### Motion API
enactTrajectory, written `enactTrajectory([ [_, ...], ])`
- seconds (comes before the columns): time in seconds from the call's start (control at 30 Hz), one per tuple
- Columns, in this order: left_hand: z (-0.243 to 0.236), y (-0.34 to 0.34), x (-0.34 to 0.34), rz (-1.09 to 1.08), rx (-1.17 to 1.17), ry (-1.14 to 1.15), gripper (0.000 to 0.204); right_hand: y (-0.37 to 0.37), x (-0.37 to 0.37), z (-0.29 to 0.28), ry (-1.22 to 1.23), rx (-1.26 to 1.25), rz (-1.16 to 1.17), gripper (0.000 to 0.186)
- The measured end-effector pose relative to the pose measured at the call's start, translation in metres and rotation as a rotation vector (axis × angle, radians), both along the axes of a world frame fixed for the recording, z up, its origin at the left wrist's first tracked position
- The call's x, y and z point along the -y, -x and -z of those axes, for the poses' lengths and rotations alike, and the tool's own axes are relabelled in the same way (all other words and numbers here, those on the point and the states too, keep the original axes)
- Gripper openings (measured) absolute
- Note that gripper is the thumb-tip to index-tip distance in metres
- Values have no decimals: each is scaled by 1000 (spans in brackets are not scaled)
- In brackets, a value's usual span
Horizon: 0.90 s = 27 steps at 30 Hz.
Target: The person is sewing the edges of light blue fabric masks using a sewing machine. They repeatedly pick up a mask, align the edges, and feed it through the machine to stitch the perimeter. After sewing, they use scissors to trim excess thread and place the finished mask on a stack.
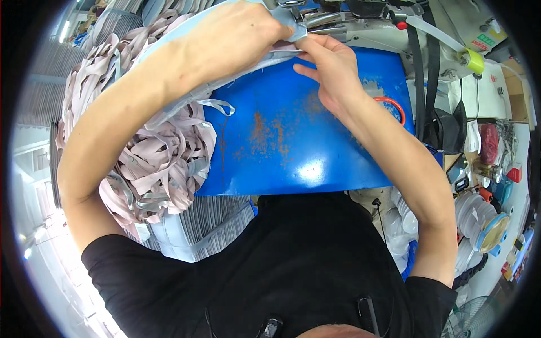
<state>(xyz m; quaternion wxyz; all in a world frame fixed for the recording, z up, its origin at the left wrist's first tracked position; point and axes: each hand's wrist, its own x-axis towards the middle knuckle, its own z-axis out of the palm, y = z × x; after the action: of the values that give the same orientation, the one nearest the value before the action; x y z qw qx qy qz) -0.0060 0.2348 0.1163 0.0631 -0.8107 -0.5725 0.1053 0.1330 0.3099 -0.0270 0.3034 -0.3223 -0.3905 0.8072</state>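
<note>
As hands point(253, 25) point(338, 65) hold it, cloth point(190, 26), pale blue

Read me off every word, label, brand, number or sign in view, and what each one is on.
No text is legible enough to quote.
Green and red stickers at upper right, on the pale machine: printed marks, too small and blurred to read.
Light blue fabric at the hands: no lettering visible.
Pale pink strips: none visible.
Blue tabletop: worn patches, no lettering visible.
</note>
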Motion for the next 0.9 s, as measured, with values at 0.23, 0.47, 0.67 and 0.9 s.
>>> enactTrajectory([
  [0.23, 2, -7, -6, 62, -127, -27, 25, -3, -9, -6, 17, 47, -54, 26],
  [0.47, 17, -17, -9, 2, -136, -118, 24, 0, -10, -4, 39, 19, 15, 27],
  [0.67, 36, -29, -3, -66, -50, -228, 22, 0, -8, -4, 32, -18, 15, 27],
  [0.9, 75, -57, -13, -328, 232, -358, 17, -11, -4, 7, 81, -119, 14, 28],
])
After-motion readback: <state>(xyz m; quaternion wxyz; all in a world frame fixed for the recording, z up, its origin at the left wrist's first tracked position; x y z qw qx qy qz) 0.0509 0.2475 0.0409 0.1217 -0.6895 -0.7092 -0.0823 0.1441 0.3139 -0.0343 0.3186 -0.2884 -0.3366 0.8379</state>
